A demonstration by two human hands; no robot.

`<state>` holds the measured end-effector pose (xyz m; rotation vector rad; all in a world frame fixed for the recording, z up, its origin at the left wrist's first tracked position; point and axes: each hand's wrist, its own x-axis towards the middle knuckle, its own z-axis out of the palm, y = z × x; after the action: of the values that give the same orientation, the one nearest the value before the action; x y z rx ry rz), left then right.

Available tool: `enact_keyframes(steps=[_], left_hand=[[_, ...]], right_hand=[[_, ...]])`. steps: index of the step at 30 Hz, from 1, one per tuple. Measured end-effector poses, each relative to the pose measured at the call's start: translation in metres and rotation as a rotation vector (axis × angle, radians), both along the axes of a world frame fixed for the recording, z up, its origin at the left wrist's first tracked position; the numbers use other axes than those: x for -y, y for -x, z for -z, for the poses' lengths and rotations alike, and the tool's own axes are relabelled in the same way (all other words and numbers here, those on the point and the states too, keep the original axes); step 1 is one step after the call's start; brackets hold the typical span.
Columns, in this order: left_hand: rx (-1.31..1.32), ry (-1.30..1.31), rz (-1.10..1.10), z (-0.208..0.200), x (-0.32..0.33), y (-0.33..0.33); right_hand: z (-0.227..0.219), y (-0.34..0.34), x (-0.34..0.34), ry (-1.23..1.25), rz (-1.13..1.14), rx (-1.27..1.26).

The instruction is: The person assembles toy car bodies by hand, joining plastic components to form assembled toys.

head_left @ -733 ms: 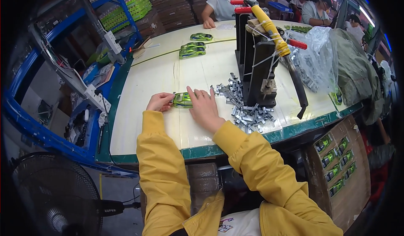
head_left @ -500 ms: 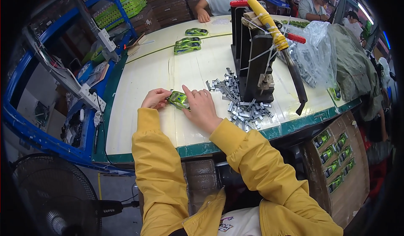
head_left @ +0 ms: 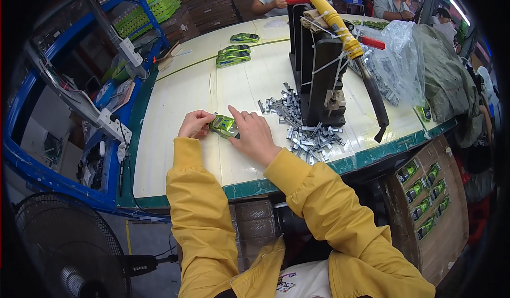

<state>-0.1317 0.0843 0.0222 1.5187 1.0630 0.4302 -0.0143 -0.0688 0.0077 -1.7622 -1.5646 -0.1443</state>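
A shiny green toy car body (head_left: 225, 127) lies low over the near left part of the white table, between my hands. My left hand (head_left: 195, 123) pinches its far left end between thumb and fingertips. My right hand (head_left: 256, 138) grips the other end, thumb below and fingers along the right side, with the index finger raised. The fingers partly cover both ends of the car body. To the right of my right hand lies a loose heap of small grey metal pieces (head_left: 313, 140), reaching the foot of a black fixture (head_left: 322, 85).
The fixture carries a yellow-wrapped handle (head_left: 336, 24) and a black lever. Several green car bodies (head_left: 234, 56) stand farther back. A plastic bag (head_left: 396, 59) of metal parts lies right. A cardboard tray (head_left: 443, 234) holds more cars. A fan (head_left: 69, 245) stands lower left; a co-worker (head_left: 268, 0) sits opposite.
My hands keep nearly the same hold on the car body. The view has shifted slightly. The co-worker opposite has raised a hand from the table.
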Motion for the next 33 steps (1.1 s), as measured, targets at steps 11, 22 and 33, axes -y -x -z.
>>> enact_keyframes(steps=[11,22,33], left_hand=[[0.029,-0.039,0.019,0.01,-0.003,0.002],[-0.038,0.072,0.109,-0.003,0.002,0.016],[0.014,0.029,0.082,0.002,-0.004,0.014]], right_hand=[[0.0,0.006,-0.034,0.17,-0.162,0.156],[0.003,0.014,-0.03,0.173,-0.109,0.158],[0.015,0.02,-0.028,0.145,0.057,0.244]])
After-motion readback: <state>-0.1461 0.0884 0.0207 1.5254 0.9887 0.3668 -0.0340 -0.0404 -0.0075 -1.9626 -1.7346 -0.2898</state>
